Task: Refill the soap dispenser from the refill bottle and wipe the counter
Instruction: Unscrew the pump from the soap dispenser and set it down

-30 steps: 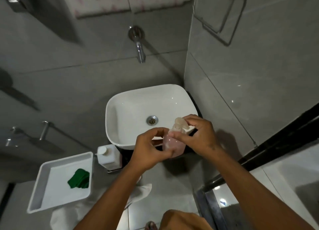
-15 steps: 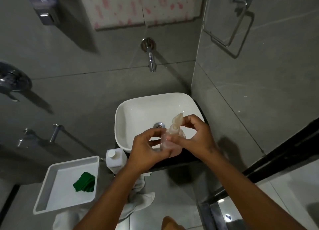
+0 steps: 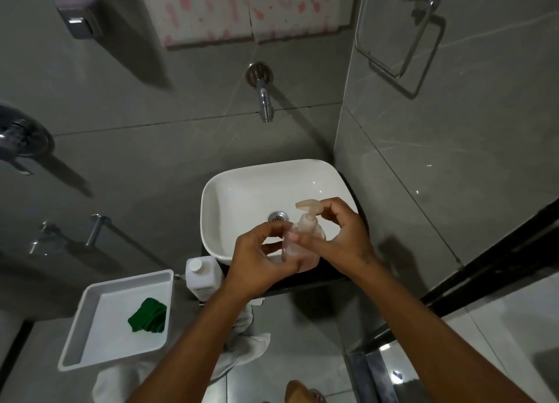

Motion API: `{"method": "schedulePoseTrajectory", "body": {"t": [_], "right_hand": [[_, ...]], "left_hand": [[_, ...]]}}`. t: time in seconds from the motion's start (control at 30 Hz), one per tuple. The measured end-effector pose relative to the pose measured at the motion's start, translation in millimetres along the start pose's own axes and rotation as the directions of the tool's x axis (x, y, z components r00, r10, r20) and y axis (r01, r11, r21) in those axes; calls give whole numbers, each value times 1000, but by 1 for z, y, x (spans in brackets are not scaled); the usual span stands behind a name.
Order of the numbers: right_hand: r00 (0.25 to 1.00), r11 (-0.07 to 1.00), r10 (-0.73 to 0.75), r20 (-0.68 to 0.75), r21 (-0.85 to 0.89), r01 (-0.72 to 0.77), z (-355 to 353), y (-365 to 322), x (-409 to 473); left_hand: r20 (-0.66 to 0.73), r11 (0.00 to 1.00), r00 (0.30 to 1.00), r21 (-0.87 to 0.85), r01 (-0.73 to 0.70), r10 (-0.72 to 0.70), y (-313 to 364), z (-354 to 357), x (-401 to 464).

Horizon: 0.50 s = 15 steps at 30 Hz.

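A pinkish translucent soap dispenser (image 3: 305,236) with a pump top (image 3: 308,206) is held over the front edge of the white basin (image 3: 239,188). My left hand (image 3: 260,260) grips its body from the left. My right hand (image 3: 341,239) wraps the neck and collar below the pump. The white refill bottle (image 3: 201,277), capped, stands on the dark counter (image 3: 320,277) left of the basin. A green cloth (image 3: 148,315) lies in a white tray (image 3: 90,354) at lower left.
A chrome tap (image 3: 264,97) sticks out of the grey tiled wall above the basin. A wall dispenser (image 3: 75,9) hangs upper left, a towel ring (image 3: 402,36) upper right. A white towel (image 3: 245,345) hangs below the counter. A glass door frame (image 3: 484,266) runs along the right.
The pump head has turned and now points left. My right fingers have shifted down to the neck. The camera has tilted up, so everything sits lower in view.
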State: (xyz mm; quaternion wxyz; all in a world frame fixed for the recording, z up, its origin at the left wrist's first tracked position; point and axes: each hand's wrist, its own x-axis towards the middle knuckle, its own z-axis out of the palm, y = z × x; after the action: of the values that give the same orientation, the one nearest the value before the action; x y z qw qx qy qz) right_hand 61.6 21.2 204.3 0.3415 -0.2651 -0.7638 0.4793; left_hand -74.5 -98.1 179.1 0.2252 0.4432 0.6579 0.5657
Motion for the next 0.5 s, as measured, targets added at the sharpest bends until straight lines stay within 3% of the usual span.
{"method": "schedulePoseTrajectory", "body": {"t": [0.3, 0.5], "right_hand": [[1000, 1000, 2, -27, 11, -2, 0, 2, 4], [993, 935, 19, -117, 354, 24, -10, -14, 14]], "left_hand": [[1, 1000, 1000, 2, -25, 25, -2, -3, 2], [-9, 1000, 1000, -16, 0, 0, -3, -2, 2]]}}
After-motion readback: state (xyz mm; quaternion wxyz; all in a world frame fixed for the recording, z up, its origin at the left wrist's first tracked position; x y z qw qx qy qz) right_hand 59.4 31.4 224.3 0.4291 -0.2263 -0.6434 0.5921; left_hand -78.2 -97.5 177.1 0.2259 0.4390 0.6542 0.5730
